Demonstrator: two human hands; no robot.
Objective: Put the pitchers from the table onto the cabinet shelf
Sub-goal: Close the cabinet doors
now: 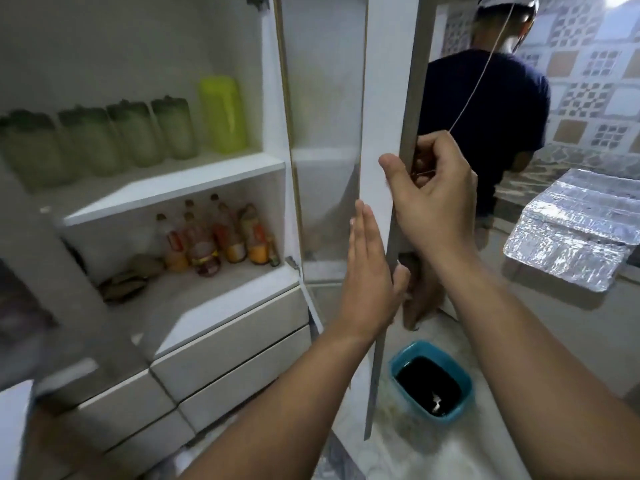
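Note:
Several frosted pitchers with dark green lids stand in a row on the upper cabinet shelf, with a bright yellow-green pitcher at the right end. The white cabinet door stands open, edge towards me. My right hand is closed around the door's outer edge, thumb on the inner face. My left hand lies flat, fingers straight, against the door's inner face lower down. Neither hand holds a pitcher.
The lower shelf holds several bottles of orange and red liquid and a dark bundle. Drawers sit below. A teal bin stands on the floor. A person in a dark shirt stands behind the door. A foil-covered surface is at right.

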